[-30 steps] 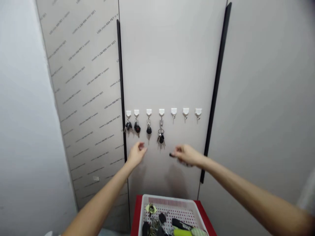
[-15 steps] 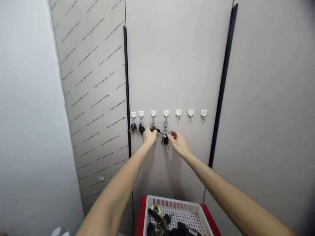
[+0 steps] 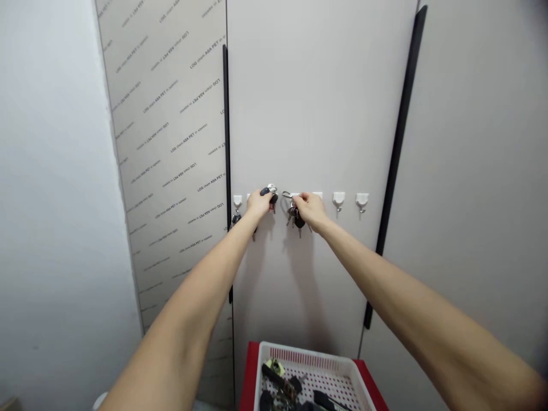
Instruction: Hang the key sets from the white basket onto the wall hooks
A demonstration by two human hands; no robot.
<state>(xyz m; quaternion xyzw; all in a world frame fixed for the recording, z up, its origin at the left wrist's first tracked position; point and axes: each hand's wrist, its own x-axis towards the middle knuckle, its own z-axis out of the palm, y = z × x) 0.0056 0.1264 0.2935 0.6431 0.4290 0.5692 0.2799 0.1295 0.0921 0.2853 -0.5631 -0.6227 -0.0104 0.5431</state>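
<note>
A fob bunch (image 3: 274,198) is pinched in the left grip (image 3: 257,204), and a clip bunch (image 3: 299,219) in the right grip (image 3: 311,210); whether its metal clip (image 3: 286,194) is clear of a hook cannot be told. One hung bunch (image 3: 236,219) is seen on the end hook (image 3: 237,200) left of the left grip, and one half-hidden bunch (image 3: 254,234) below it. Two bare hooks (image 3: 338,198) (image 3: 362,200) are seen right of the right grip, so the row is judged partly filled. More keys (image 3: 282,391), uncountable, are held in one basket (image 3: 308,352) below both grips
</note>
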